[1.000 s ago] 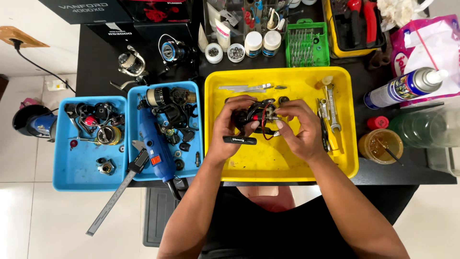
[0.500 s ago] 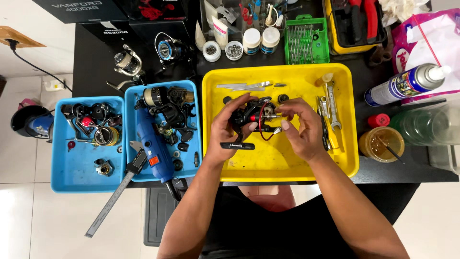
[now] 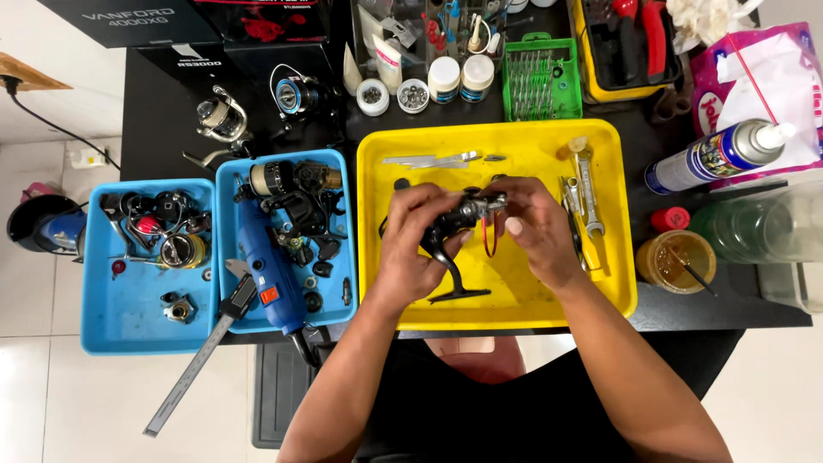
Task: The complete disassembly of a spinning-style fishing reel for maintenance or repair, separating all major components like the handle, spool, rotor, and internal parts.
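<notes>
Wrench (image 3: 588, 193) and tweezers (image 3: 433, 159) flank reel body (image 3: 454, 225) — yellow tray (image 3: 531, 296).

A black counter (image 3: 154, 103) is seen from above, set over a pale tiled floor (image 3: 51, 403). A yellow tray (image 3: 523, 296) is placed at its middle, with two blue trays (image 3: 129, 330) set side by side to the left. Behind them, two fishing reels (image 3: 225, 120), small round jars (image 3: 429, 86) and a green bit case (image 3: 540, 79) are laid out. To the right, a spray can (image 3: 720, 154), a red cap (image 3: 670, 219), a cup of amber liquid (image 3: 673, 261) and clear containers (image 3: 763, 227) are found. A steel caliper (image 3: 197, 364) is left overhanging the front edge
</notes>
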